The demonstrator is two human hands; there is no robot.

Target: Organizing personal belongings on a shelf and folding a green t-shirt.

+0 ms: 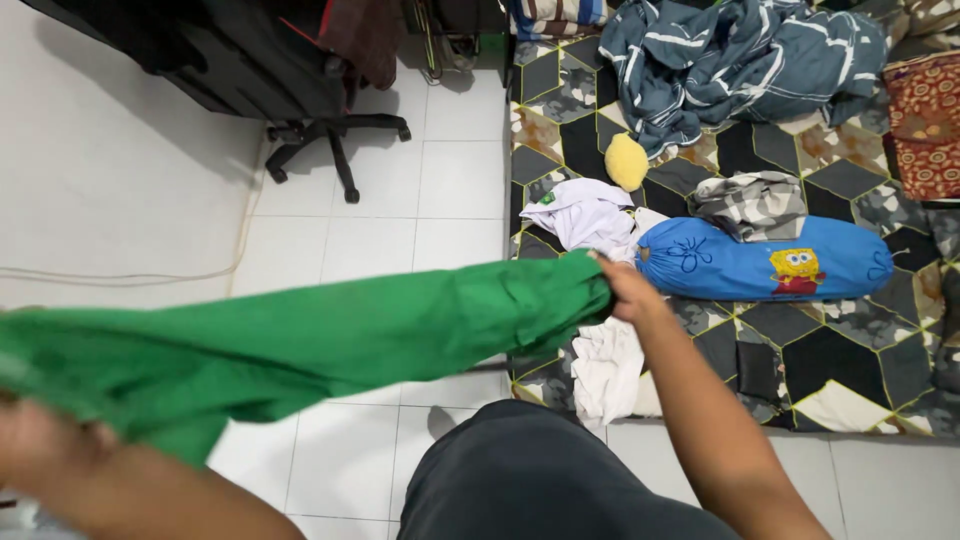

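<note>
At the far end of the green cloth [300,340], the right hand [625,290] is clenched on the fabric, fingers pinching its bunched edge just above the mattress [860,370] border. Down at the near corner, the left hand [40,440] has the other end, though it's blurred and half buried under the cloth, so the exact finger hold can't be made out. The cloth hangs stretched between the two hands, up in the air, running across the white tiled floor [440,190] from lower left to the mattress edge.

Right beside the right hand lies a blue bolster [760,262] with a yellow cartoon print, lengthwise on the patterned mattress. A white shirt [585,212] is crumpled just beyond the hand, and a white cloth [607,368] hangs off the mattress edge under the forearm. On the bolster's far side rests a grey camouflage garment [752,203]. Farther back, a small yellow cushion [627,161] and a heap of dark striped blanket [720,60]. Off to the left, an office chair [330,135] on the tiles.
</note>
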